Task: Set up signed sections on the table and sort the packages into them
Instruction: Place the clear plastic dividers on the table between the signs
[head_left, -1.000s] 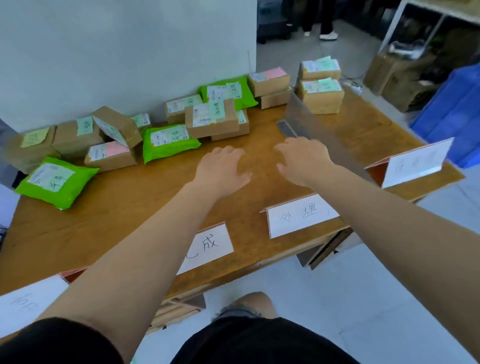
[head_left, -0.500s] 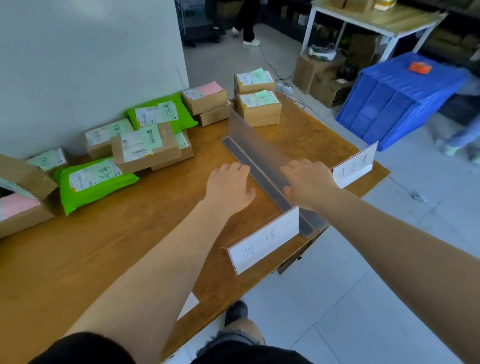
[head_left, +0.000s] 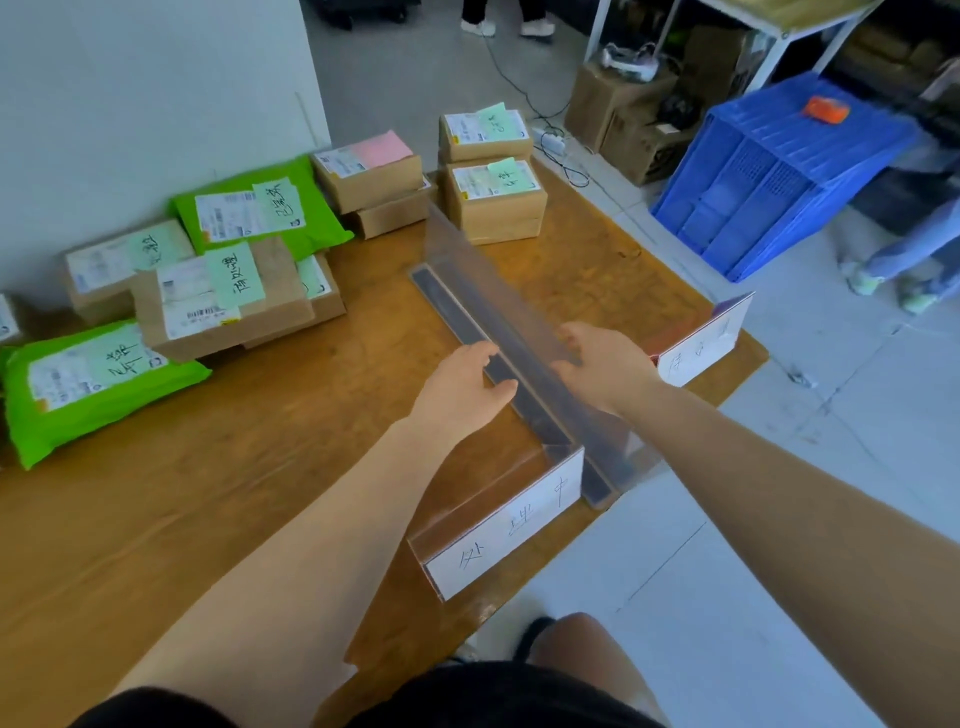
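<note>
Fingers (head_left: 480, 358) of the left hand (head_left: 460, 387) lie fairly straight and close together on the dark base strip of the clear divider (head_left: 498, 306), thumb stretched along its near side, while the right hand (head_left: 605, 366) curls its fingers against the upright clear pane from the other side. A second ago both hands hovered over bare wood short of the divider; since then they have reached it and bracket it, so I judge the sectioning step is in hand, the panel being seated or nudged square. It runs from the table's (head_left: 260, 467) front edge back toward the stacked boxes (head_left: 493, 202) at the far right corner. The front-edge sign (head_left: 506, 530) stands just left of its near end, and another sign (head_left: 701, 343) stands by the right edge. Unsorted packages (head_left: 223, 291) lie along the back edge by the wall, so sorting has not begun.
</note>
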